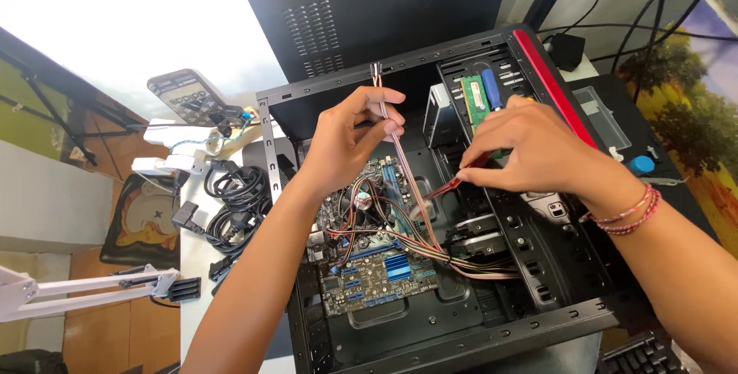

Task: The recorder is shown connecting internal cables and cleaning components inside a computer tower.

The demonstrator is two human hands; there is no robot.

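Observation:
An open black computer case point(430, 343) lies on its side, with a motherboard point(377, 266) inside. My left hand point(350, 139) pinches a flat ribbon cable point(407, 182) with a small black connector at its top end, lifted above the case. My right hand point(530, 147) grips a red flat cable point(453, 184) between the fingertips, close to the drive bays. A green memory stick point(475, 101) and a blue-handled tool point(492, 88) lie on the drive cage just behind my right hand. A bundle of cables point(477, 266) runs across the board toward the drives.
Coiled black power cords point(234, 209) lie left of the case. A phone point(184, 96) and a white power strip point(181, 139) sit beyond them. A black side panel point(369, 5) leans behind. A clear plastic box point(603, 116) is on the right, a keyboard point(642, 357) at bottom right.

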